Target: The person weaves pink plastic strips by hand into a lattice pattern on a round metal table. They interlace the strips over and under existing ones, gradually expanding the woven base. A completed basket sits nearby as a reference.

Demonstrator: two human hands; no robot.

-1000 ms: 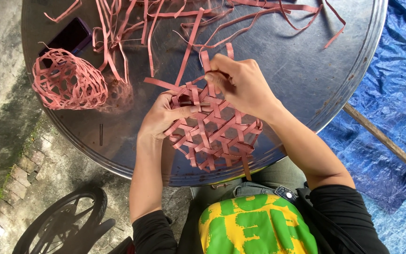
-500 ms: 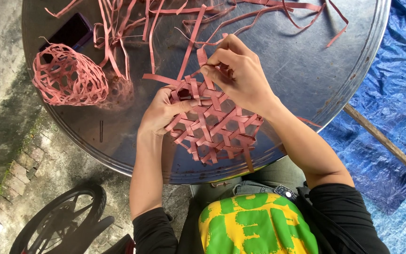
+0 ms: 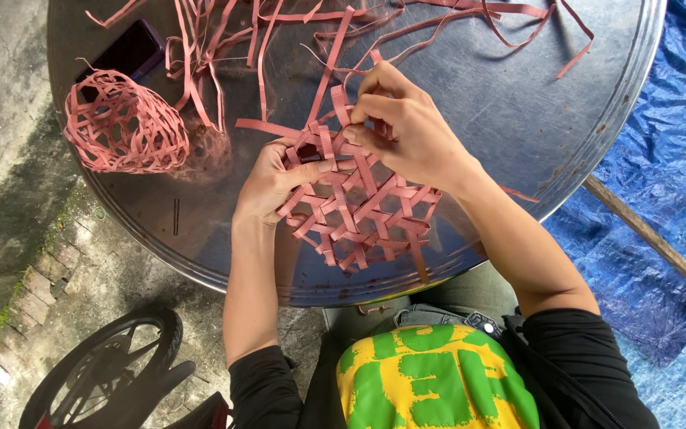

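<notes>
The right hand has its grip pinched together on a pink strip at the upper edge of the woven lattice, fingertips closed tight on it. The left hand has its grip clamped on the lattice's left edge, thumb pressed across the weave. The lattice lies flat at the centre of the frame, on the near part of the round metal counter. Loose pink strips sprawl along the top. A finished woven basket sits upper left, beside a dark phone.
</notes>
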